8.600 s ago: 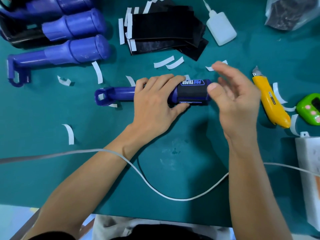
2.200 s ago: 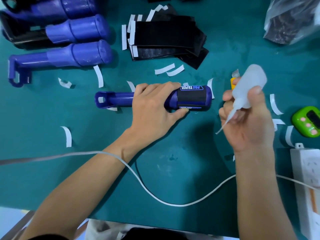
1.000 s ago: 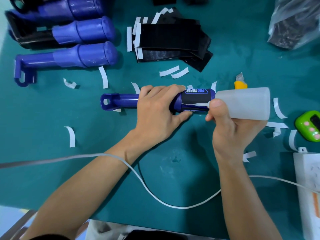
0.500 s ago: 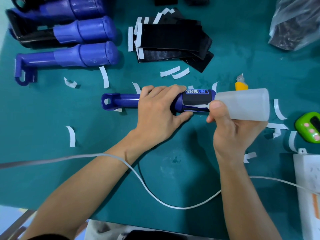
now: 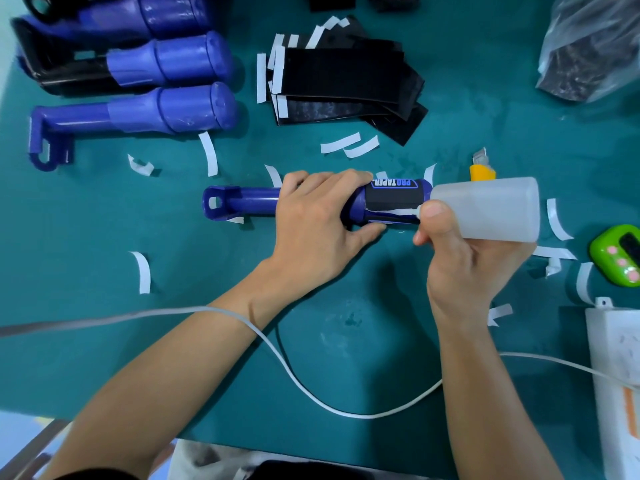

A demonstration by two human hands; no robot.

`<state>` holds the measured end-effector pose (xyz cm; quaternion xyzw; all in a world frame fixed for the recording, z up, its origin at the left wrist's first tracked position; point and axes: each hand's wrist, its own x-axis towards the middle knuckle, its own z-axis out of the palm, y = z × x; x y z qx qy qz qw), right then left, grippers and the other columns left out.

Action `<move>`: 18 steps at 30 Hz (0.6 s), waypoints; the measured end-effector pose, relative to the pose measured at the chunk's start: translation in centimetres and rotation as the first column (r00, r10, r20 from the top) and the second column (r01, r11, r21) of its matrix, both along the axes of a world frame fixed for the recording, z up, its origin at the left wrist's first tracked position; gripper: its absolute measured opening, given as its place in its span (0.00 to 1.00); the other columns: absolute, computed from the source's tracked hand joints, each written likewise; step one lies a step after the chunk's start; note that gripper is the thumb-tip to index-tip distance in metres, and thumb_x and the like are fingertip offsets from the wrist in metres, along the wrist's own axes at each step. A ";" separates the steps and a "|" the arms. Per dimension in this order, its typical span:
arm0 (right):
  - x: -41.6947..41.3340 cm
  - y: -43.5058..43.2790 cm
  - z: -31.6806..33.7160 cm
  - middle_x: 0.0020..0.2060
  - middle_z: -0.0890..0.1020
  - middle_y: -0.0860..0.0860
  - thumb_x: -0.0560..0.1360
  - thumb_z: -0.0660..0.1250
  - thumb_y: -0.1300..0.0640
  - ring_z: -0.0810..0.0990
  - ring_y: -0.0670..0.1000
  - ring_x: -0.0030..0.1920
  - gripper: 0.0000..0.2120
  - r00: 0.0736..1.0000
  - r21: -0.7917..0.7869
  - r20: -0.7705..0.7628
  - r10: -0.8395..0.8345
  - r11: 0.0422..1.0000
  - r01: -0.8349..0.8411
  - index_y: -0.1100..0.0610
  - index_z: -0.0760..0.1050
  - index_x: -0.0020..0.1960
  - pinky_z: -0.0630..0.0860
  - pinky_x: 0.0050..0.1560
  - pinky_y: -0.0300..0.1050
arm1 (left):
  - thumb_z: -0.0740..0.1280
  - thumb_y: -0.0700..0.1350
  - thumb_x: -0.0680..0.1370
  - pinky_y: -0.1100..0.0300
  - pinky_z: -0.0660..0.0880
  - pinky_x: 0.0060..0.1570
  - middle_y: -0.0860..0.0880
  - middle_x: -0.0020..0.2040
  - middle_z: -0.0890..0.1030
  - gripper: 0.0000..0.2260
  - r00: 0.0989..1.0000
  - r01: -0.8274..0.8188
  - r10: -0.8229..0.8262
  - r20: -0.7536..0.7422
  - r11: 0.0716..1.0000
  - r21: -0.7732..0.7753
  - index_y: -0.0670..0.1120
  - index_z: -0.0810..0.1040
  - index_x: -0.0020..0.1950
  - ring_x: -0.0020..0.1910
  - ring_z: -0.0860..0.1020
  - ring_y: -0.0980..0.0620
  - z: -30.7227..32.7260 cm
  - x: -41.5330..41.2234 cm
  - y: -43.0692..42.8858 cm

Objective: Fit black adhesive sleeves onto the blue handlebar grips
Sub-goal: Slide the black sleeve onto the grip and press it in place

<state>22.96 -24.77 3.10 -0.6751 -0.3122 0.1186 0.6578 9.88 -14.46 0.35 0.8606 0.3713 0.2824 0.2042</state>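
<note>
— Nearest us, a white cable [image 5: 311, 393] loops over the teal mat [image 5: 104, 358] and crosses the left wrist. What are the hands up to?

— The left hand [image 5: 318, 230] is clamped over the blue grip [image 5: 249, 202], fingers curled across the top and thumb tucked under at the edge of the black sleeve [image 5: 394, 199]. The grip lies flat on the mat, mid-table, with its loop end pointing to the person's left.

— And the sleeve?

— It's wrapped round the fat end, just right of those fingers, printed label facing up.

— The right hand [image 5: 464, 261]?

— It's closed round a translucent glue bottle [image 5: 491, 209] lying sideways, thumb at its neck. The nozzle touches the sleeve's near side. Whether anything is coming out, I cannot tell.

— Anything in the way?

— The bottle hides most of a yellow utility knife [image 5: 482, 173] just behind it, so only the blade end shows. To the right are a green timer [image 5: 620, 251] and a white power strip [image 5: 616, 375]. White paper strips [image 5: 143, 271] lie scattered round the grip.

— Farther back?

— A stack of black sleeves [image 5: 346, 74] sits beyond the grip. There are spare blue grips [image 5: 166, 110] lined up at far left and a plastic bag [image 5: 595, 46] at far right.
</note>
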 end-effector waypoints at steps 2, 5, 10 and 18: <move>0.0 0.0 0.0 0.29 0.81 0.39 0.76 0.73 0.57 0.80 0.46 0.29 0.10 1.000 -0.005 -0.004 0.001 1.000 -0.001 0.59 0.79 0.39 0.75 0.40 0.36 | 0.80 0.58 0.66 0.52 0.68 0.57 0.56 0.50 0.85 0.24 1.000 0.001 -0.001 0.002 1.000 0.001 0.48 0.84 0.57 0.49 0.81 0.50 0.0 0.0 0.0; 0.1 -0.1 -0.1 0.29 0.81 0.42 0.76 0.74 0.57 0.80 0.48 0.29 0.10 1.000 -0.005 -0.022 -0.007 1.000 0.007 0.60 0.79 0.39 0.76 0.40 0.37 | 0.80 0.59 0.66 0.53 0.67 0.57 0.56 0.50 0.85 0.24 1.000 0.002 -0.002 0.005 1.000 -0.001 0.49 0.84 0.58 0.50 0.81 0.50 -0.1 0.1 0.0; 0.3 -0.1 -0.1 0.28 0.80 0.42 0.77 0.73 0.59 0.80 0.48 0.29 0.10 1.000 -0.001 0.000 0.009 1.000 -0.009 0.59 0.79 0.38 0.75 0.44 0.34 | 0.80 0.59 0.66 0.55 0.66 0.57 0.55 0.49 0.85 0.25 1.000 0.006 -0.006 0.004 1.000 0.003 0.48 0.84 0.58 0.49 0.81 0.50 -0.1 0.0 0.0; 0.3 0.0 0.0 0.29 0.80 0.42 0.76 0.73 0.58 0.79 0.51 0.28 0.09 0.999 0.025 -0.044 0.004 1.000 -0.003 0.60 0.78 0.40 0.76 0.42 0.39 | 0.80 0.58 0.66 0.52 0.67 0.57 0.56 0.50 0.85 0.24 1.000 0.003 -0.003 -0.001 1.000 0.004 0.49 0.84 0.57 0.49 0.81 0.50 0.0 0.0 0.0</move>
